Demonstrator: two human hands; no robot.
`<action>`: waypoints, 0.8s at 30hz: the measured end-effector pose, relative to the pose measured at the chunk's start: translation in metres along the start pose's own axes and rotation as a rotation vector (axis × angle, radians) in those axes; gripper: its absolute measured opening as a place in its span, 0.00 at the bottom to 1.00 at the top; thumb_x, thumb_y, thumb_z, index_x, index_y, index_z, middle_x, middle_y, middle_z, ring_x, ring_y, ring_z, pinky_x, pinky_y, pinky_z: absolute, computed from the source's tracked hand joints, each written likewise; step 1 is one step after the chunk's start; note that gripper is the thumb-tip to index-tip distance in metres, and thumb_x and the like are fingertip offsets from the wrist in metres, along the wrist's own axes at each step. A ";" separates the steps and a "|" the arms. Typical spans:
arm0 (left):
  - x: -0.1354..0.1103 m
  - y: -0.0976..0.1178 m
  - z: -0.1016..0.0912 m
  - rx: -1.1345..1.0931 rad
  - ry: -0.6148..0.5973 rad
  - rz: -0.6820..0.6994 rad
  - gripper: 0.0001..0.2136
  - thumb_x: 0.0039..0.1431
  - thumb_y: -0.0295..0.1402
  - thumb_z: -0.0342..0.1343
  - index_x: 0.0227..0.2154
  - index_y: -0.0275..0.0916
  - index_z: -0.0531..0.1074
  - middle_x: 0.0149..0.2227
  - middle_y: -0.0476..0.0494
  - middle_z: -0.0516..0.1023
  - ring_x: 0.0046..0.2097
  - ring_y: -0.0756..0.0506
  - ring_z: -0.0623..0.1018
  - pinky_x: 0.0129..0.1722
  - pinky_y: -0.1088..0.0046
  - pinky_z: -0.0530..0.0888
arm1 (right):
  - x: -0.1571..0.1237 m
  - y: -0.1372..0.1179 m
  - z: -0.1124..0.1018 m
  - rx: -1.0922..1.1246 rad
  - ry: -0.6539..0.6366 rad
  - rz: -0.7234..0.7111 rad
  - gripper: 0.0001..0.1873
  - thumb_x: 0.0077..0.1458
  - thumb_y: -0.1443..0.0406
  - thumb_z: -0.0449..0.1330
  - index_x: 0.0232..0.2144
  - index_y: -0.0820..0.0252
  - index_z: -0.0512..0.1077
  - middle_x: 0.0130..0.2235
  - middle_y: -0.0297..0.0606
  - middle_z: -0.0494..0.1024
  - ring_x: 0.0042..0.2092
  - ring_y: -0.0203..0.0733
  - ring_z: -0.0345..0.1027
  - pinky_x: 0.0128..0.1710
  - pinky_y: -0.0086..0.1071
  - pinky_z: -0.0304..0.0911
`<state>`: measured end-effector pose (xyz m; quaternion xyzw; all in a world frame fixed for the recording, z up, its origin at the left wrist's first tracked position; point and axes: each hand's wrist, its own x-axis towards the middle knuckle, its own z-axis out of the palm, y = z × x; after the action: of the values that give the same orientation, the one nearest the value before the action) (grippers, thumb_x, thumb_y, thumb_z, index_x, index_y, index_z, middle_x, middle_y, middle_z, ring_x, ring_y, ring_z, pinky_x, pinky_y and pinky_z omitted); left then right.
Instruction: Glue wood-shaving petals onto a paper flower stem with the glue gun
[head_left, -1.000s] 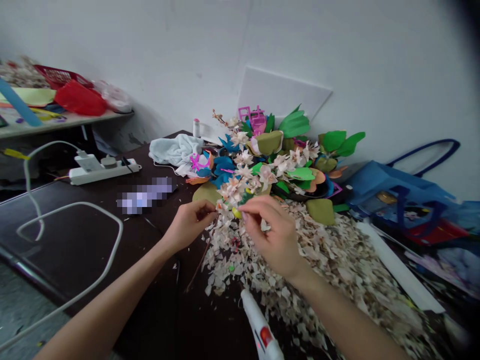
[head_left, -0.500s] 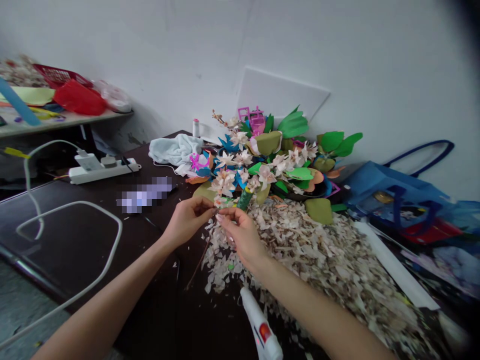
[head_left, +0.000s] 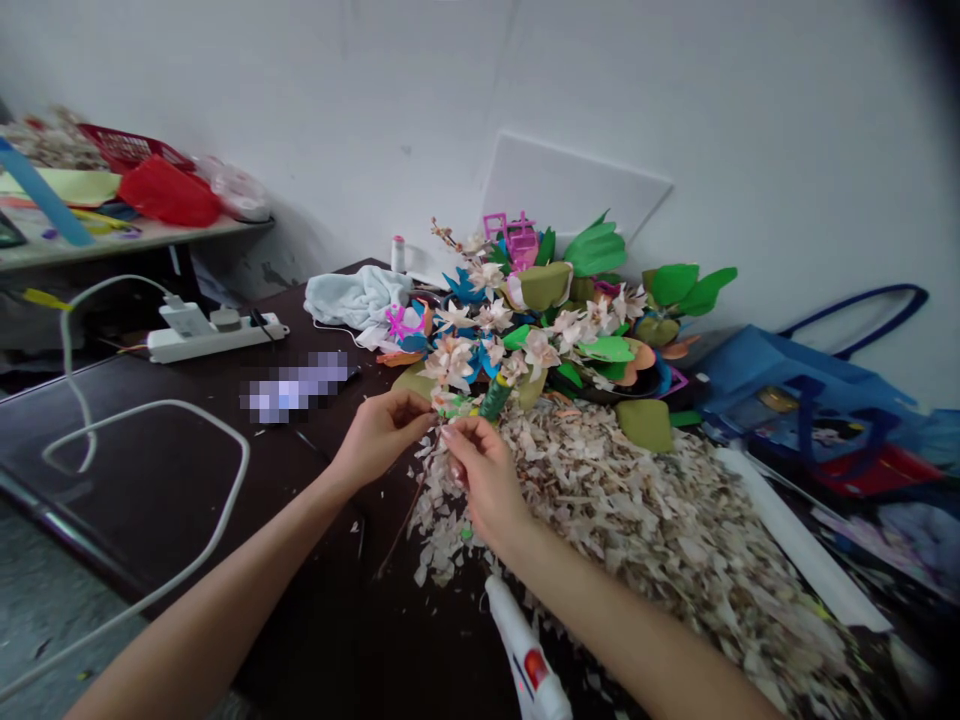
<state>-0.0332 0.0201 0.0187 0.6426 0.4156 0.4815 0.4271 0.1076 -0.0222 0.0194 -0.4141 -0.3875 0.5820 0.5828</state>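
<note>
My left hand (head_left: 382,435) is closed in a pinch, thumb against forefinger, at the near edge of the flower heap. Fingertip to fingertip with it, my right hand (head_left: 491,485) is also pinched shut. What lies between the fingers is too small and hidden to name. Below them a thin brown twig (head_left: 401,530) slants down toward the table; whether it is held I cannot tell. Just beyond my right hand a green spool of thread (head_left: 495,398) leans among pale petalled flowers (head_left: 450,362). A white glue gun (head_left: 525,650) rests near me, below my right forearm.
Dried pale flakes (head_left: 637,520) spread right of my hands. Behind are green craft leaves (head_left: 596,248) and a light cloth (head_left: 356,298). A white power strip (head_left: 217,338) and looping white cable (head_left: 232,490) lie left. A blue bag (head_left: 780,375) stands right, beside a white strip (head_left: 806,545).
The view has shifted slightly, so the scene sits a little further right. Both hands stay pinched together in nearly the same spot; my right fingers have curled in a little.
</note>
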 end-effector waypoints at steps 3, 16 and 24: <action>0.001 0.000 -0.001 -0.025 -0.017 -0.012 0.06 0.52 0.33 0.60 0.29 0.35 0.72 0.26 0.48 0.75 0.26 0.53 0.71 0.25 0.78 0.68 | -0.006 -0.008 -0.008 0.004 -0.004 -0.073 0.10 0.51 0.61 0.65 0.29 0.57 0.67 0.20 0.23 0.61 0.21 0.27 0.52 0.18 0.22 0.48; 0.004 -0.006 -0.002 -0.060 -0.003 -0.087 0.10 0.50 0.37 0.62 0.29 0.34 0.72 0.25 0.48 0.74 0.24 0.54 0.69 0.23 0.79 0.65 | -0.004 -0.032 -0.020 -0.022 -0.191 -0.225 0.05 0.59 0.63 0.60 0.33 0.55 0.66 0.32 0.31 0.78 0.36 0.36 0.73 0.37 0.31 0.68; 0.010 -0.009 -0.014 -0.010 0.043 -0.098 0.09 0.49 0.37 0.61 0.29 0.36 0.72 0.24 0.49 0.74 0.23 0.54 0.69 0.22 0.79 0.64 | -0.025 -0.032 -0.070 -0.219 -0.148 -0.157 0.06 0.60 0.62 0.60 0.33 0.55 0.66 0.30 0.29 0.78 0.33 0.33 0.72 0.37 0.27 0.68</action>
<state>-0.0460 0.0339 0.0150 0.6088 0.4532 0.4758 0.4446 0.1838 -0.0483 0.0246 -0.3996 -0.5217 0.5177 0.5478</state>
